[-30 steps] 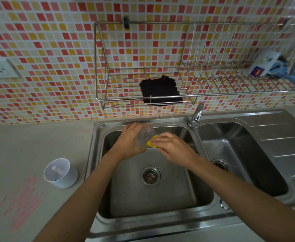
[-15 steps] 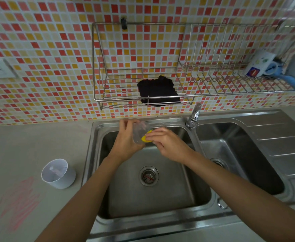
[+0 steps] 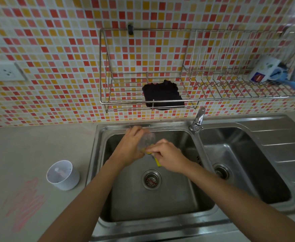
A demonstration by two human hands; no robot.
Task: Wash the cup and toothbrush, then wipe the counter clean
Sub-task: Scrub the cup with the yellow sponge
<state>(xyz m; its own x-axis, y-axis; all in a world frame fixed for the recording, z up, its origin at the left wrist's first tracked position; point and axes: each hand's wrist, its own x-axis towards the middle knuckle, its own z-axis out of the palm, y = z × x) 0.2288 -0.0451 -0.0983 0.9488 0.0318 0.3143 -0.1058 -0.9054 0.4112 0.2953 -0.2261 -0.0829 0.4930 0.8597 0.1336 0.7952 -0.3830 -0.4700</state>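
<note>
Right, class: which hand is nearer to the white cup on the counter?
Left. The left hand holds a clear cup over the sink, right of the white cup; the right hand, gripping a yellow sponge, is farther right.

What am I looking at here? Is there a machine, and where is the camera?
There is no machine here. These are a person's two bare hands, filmed by one wide-angle camera worn on the head and looking down. The left hand holds a clear cup over the left basin of a steel sink. The right hand pinches a yellow sponge against the cup's mouth. On the grey counter to the left stands a white cup with something pale inside, too blurred to name. Pink scribbled marks lie nearer the camera. A dark cloth sits on the wire rack on the tiled wall.
</note>
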